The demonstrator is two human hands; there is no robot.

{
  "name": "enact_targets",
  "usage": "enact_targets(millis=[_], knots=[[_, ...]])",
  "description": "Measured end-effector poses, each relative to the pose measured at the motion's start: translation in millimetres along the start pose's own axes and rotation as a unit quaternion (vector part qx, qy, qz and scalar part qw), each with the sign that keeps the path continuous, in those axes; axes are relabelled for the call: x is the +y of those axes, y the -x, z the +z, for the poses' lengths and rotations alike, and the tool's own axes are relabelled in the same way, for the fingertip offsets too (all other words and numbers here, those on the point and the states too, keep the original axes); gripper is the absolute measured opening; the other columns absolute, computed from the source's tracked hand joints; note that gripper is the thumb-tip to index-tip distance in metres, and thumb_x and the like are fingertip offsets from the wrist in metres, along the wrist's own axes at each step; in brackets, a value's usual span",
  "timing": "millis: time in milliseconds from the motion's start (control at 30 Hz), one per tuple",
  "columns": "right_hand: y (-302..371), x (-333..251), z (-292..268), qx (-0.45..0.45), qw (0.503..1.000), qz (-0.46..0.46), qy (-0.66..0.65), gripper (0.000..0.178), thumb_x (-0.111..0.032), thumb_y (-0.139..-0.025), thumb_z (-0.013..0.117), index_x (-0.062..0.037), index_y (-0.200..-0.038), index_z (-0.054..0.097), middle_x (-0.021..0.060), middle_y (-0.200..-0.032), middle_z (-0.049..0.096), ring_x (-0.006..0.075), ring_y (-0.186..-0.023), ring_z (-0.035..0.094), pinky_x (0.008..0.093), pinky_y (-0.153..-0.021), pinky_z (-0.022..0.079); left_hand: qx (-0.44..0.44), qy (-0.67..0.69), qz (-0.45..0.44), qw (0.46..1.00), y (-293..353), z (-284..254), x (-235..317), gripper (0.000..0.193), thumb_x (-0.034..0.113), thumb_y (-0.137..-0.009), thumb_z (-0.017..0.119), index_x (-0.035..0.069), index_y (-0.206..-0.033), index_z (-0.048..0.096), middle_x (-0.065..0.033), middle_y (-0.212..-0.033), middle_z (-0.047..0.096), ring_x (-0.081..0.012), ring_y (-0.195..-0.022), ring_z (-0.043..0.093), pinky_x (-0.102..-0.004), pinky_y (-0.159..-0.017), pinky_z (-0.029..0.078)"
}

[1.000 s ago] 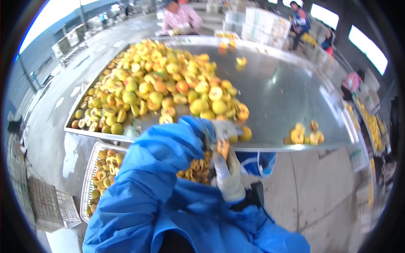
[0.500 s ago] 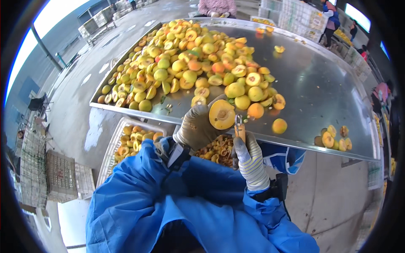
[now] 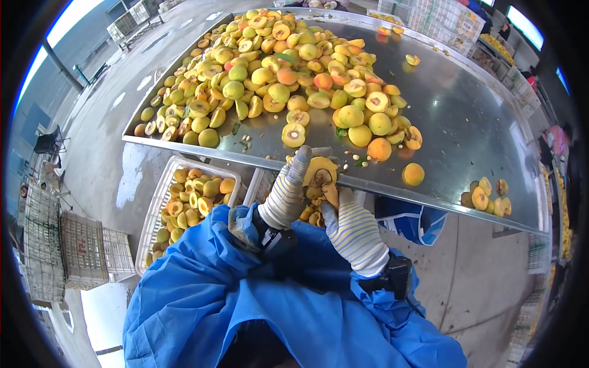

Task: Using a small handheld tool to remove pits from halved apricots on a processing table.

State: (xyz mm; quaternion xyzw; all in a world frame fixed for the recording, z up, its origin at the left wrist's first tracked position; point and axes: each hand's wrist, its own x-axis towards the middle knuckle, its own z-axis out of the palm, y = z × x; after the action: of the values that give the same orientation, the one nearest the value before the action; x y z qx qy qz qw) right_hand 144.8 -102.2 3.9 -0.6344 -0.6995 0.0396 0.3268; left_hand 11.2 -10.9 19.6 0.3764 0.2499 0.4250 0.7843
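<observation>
In my left hand (image 3: 286, 195), in a striped glove, is a yellow peach half (image 3: 320, 165) with its cut face toward me. My right hand (image 3: 357, 232), gloved alike, grips a small pitting tool (image 3: 332, 195) by its tan handle. The tool's metal loop is in the middle of the fruit and mostly hidden there. Both hands meet over the near edge of the steel table (image 3: 466, 129). Just beyond them lies a peach half (image 3: 293, 135) with a pale stone in it. A large heap of peach halves (image 3: 245, 80) covers the table's left part.
Under the table edge at left stands a white crate (image 3: 147, 230) of peach halves. Fruit scraps (image 3: 311, 216) show below my hands. A few halves (image 3: 488, 199) lie at the table's right corner. A blue-and-white bag (image 3: 411, 221) hangs below the edge. Stacked crates (image 3: 445, 24) stand behind.
The tool's loop has gone from beside the peach half into its cut face. Both hands have come closer together and lower, and my left hand has turned the fruit.
</observation>
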Motion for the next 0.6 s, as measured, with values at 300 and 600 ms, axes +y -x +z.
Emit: enact_targets(millis=[300,600], knots=[[6.2,15.6,16.0,-0.045,0.987,0.003,-0.157,0.042,-0.029,-0.094,0.061,0.0070,-0.114,0.056,0.0286,-0.076,0.064,0.0455,-0.067,0.063,0.0512,-0.060,0.050,0.001,-0.057,-0.021,0.998,-7.3,-16.0,1.6,0.056,0.053,-0.091,0.064,0.001,-0.112,0.064,-0.0111,-0.104,0.068,-0.0207,-0.096,0.066,-0.0344,-0.086,0.054],[2.2,1.2,-14.7,-0.283,0.604,0.335,-0.666,0.040,-0.043,-0.097,0.062,-0.0072,-0.115,0.060,-0.0037,-0.063,0.051,0.0071,-0.053,0.054,0.0254,-0.051,0.045,0.003,-0.054,0.011,0.998,-7.4,-11.5,-0.2,0.055,0.050,-0.087,0.071,0.001,-0.112,0.065,-0.0137,-0.100,0.069,-0.0233,-0.087,0.068,-0.0366,-0.080,0.057]])
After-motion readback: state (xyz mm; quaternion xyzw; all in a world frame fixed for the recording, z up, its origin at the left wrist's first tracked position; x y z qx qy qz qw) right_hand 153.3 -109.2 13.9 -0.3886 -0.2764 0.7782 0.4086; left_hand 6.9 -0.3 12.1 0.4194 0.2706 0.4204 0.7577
